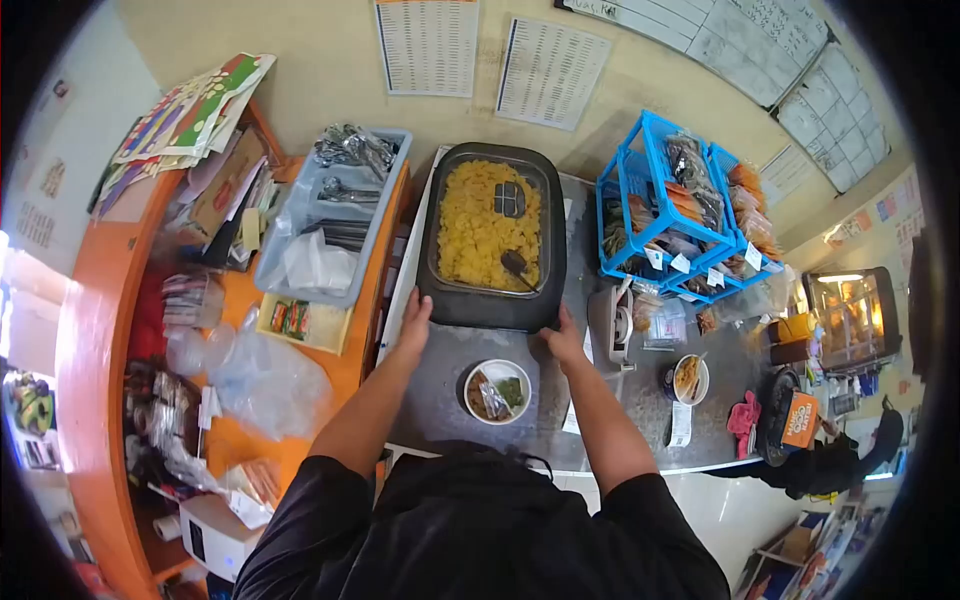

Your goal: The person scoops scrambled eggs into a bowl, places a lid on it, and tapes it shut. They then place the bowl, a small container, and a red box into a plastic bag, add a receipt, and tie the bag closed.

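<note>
A large black tray (485,310) filled with yellow food (475,225) stands on the grey counter, with a dark spoon (514,263) and a small dark square piece in the food. My left hand (413,322) touches the tray's near left corner, fingers apart. At the near right corner is my right hand (563,340), its fingers bent against the tray's edge. Between my forearms, nearer to me, sits a white bowl (497,391) holding brown food, green leaves and a small clear packet.
Left are a grey cutlery bin (265,270) and plastic bags (265,375) on an orange counter. Right are blue baskets (650,225) of packets, a white device (608,325), a second bowl (690,378), a pink cloth (742,420) and a lit display case (850,310).
</note>
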A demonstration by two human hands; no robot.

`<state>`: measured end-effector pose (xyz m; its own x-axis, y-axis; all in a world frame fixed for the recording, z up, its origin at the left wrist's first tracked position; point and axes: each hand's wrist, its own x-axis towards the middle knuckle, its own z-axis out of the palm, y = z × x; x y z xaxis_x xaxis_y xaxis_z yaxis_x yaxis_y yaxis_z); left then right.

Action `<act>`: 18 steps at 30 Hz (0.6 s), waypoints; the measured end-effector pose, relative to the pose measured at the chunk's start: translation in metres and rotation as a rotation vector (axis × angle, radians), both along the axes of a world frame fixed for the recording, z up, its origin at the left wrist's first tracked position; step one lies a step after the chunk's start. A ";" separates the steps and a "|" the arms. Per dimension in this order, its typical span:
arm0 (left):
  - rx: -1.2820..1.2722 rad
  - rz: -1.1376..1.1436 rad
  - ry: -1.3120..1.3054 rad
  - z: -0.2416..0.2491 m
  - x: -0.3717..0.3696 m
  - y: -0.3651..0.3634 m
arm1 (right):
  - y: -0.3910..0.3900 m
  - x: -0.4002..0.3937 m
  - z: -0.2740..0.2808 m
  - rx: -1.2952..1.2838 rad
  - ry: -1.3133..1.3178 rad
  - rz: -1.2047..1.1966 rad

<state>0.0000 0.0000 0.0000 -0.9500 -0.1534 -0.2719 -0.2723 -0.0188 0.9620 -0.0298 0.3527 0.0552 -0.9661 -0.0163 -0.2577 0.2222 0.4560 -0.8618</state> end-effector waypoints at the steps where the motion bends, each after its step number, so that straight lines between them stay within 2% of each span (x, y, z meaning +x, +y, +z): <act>1: 0.029 0.068 -0.037 0.013 0.003 0.045 | 0.025 0.003 0.005 -0.015 -0.011 -0.030; 2: 0.057 0.133 -0.077 0.031 0.009 0.077 | 0.049 0.010 0.015 -0.031 -0.020 -0.062; 3: 0.029 0.189 -0.074 0.075 -0.024 -0.061 | -0.089 -0.020 -0.003 -0.327 -0.093 -0.093; 5: 0.339 0.299 -0.169 0.114 -0.021 -0.037 | -0.074 -0.003 0.057 -0.495 -0.243 -0.166; 6: 0.348 0.352 -0.186 0.101 -0.024 -0.024 | -0.067 0.004 0.085 -0.550 -0.290 -0.211; 8: 0.457 0.320 -0.207 0.116 -0.025 -0.027 | -0.078 0.001 0.115 -0.621 -0.285 -0.300; 11: 0.592 0.223 -0.227 0.157 -0.030 -0.031 | -0.079 -0.003 0.161 -0.513 -0.154 -0.313; 12: 0.633 0.190 -0.232 0.177 -0.033 -0.032 | -0.071 -0.004 0.150 -0.372 0.123 -0.204; 13: 0.680 0.155 -0.192 0.202 -0.037 -0.032 | -0.075 -0.001 0.162 -0.132 0.342 -0.134; 15: 0.804 0.040 -0.048 0.241 -0.050 -0.032 | -0.091 0.017 0.217 0.361 0.752 0.018; 16: 0.880 -0.039 0.056 0.255 -0.058 -0.033 | -0.106 0.023 0.241 0.417 0.910 0.044; 18: 1.066 -0.272 0.215 0.303 -0.065 -0.039 | -0.106 0.023 0.233 0.475 0.904 0.226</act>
<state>-0.0652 -0.0393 0.3032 -0.9595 0.2797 0.0332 -0.2231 -0.8264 0.5169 -0.0071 0.2466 0.2878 -0.7891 -0.3069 0.5322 -0.5486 0.7418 -0.3857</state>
